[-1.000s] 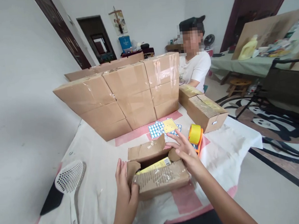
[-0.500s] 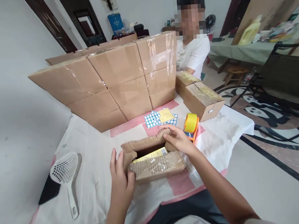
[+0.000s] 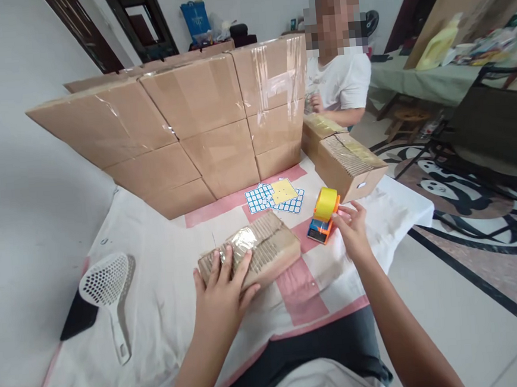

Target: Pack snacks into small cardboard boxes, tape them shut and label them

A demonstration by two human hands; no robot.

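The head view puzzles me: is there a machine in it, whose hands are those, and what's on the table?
There is no machine holding anything, just a person's two bare hands. The camera sits on that person's head and looks forward and down, so you see roughly what they see.

The left hand lies spread on top of a small cardboard box. The right hand has its fingertips at the edge of an orange tape dispenser with a yellow roll; I can't tell whether it grips it.

Around them on the pink-and-white cloth are a white slotted scoop, blue-and-white sheets, stacked cartons and more boxes. Behind these is another person in a white shirt.
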